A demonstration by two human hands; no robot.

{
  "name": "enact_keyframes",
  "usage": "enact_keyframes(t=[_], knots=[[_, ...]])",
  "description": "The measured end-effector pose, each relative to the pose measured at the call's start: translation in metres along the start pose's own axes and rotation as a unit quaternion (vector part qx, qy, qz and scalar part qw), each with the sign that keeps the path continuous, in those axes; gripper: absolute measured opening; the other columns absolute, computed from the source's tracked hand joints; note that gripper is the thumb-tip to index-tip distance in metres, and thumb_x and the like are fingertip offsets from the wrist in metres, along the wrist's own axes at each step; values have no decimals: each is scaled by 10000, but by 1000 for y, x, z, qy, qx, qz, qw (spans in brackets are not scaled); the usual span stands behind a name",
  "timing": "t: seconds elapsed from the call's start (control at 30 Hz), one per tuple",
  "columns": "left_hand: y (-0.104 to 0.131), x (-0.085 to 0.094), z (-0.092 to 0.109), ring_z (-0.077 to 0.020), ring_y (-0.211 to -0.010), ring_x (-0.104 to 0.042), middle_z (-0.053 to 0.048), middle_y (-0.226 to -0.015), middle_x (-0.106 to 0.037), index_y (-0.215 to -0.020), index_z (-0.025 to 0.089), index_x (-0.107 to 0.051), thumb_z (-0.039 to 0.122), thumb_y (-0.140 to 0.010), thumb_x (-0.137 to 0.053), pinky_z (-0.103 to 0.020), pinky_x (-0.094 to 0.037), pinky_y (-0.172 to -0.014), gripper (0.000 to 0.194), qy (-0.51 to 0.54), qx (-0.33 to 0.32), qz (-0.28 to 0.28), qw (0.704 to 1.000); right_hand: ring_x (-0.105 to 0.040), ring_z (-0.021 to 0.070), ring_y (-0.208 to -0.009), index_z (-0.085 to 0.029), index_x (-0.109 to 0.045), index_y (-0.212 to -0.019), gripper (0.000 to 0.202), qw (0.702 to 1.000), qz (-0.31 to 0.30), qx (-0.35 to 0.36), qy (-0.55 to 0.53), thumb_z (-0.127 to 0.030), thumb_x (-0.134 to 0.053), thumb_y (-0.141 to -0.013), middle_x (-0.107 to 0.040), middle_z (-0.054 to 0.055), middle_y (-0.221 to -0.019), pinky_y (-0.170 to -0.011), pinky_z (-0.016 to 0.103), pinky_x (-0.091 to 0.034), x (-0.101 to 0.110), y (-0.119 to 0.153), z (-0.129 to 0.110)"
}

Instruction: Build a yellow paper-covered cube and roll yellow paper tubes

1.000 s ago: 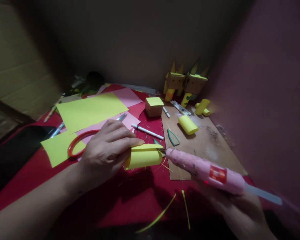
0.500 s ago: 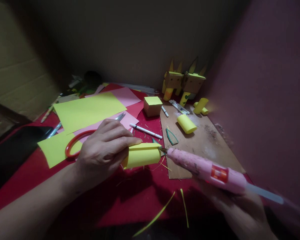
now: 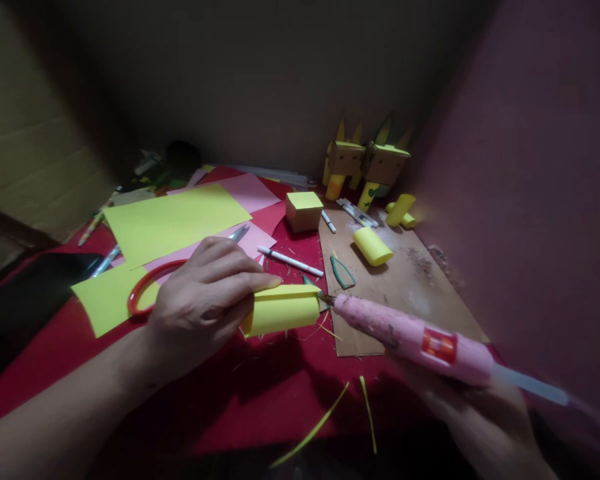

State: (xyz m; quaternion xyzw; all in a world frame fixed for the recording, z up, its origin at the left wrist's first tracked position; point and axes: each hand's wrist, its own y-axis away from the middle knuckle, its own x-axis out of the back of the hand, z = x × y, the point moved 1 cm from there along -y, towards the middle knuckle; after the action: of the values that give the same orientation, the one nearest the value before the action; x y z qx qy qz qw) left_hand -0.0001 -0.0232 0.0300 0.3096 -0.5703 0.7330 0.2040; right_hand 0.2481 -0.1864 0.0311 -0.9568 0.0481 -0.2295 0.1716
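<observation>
A rolled tube of yellow paper is pinched at its left end by my left hand, its overlapping edge facing up. My right hand grips a pink glue gun with a red window; a clear glue stick sticks out of its back. The dark nozzle is at the right end of the tube's seam; whether it touches is hard to tell. Behind my left hand lie red-handled scissors, partly covered. A finished yellow paper tube rests beyond the glue gun.
Yellow sheets overlap pink and red paper on the left. A small cardboard box with a yellow top stands mid-table near a white marker. Two box figures stand at the back. A cardboard sheet covers the right side.
The whole view has shifted very slightly. My left hand, the yellow tube and the glue gun keep nearly the same positions, with the nozzle still at the seam's right end.
</observation>
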Motion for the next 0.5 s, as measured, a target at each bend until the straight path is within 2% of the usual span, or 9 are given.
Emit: enact_keyframes(t=[0.13, 0.33, 0.43, 0.5], knots=[[0, 1, 2, -223, -904, -550, -43, -918, -653, -1118, 253, -613, 79, -928, -530, -416, -431, -822, 271, -5, 8, -4, 1000, -628, 341, -1234, -348, -616, -1353, 408, 1000, -19, -14, 6, -314, -545, -953, -691, 20, -1307, -977, 474, -602, 1, -1, -2], [1, 1, -1, -214, -900, -544, -43, -909, -648, -1122, 235, -624, 57, -921, -523, -404, -435, -808, 288, 2, -5, 8, 1000, -601, 346, -1267, -339, -583, -1386, 436, 999, -5, -11, 46, -282, -523, -958, -664, 17, -1350, -1006, 491, -579, 4, 6, 1], [1, 2, -2, -213, -884, -535, -42, -909, -637, -1126, 231, -622, 39, -905, -546, -407, -430, -803, 303, 14, -4, 13, 1000, -613, 355, -1249, -358, -581, -1383, 442, 993, 24, 33, 115, -267, -512, -956, -687, 16, -1313, -992, 499, -579, 13, 8, 12], [1, 2, -2, -213, -878, -535, -42, -914, -636, -1127, 236, -621, 28, -895, -548, -411, -432, -796, 320, 22, -1, 19, 1000, -647, 358, -1196, -331, -556, -1405, 460, 974, 63, 65, 207, -247, -507, -955, -703, 46, -1281, -955, 496, -589, 22, 8, 26]])
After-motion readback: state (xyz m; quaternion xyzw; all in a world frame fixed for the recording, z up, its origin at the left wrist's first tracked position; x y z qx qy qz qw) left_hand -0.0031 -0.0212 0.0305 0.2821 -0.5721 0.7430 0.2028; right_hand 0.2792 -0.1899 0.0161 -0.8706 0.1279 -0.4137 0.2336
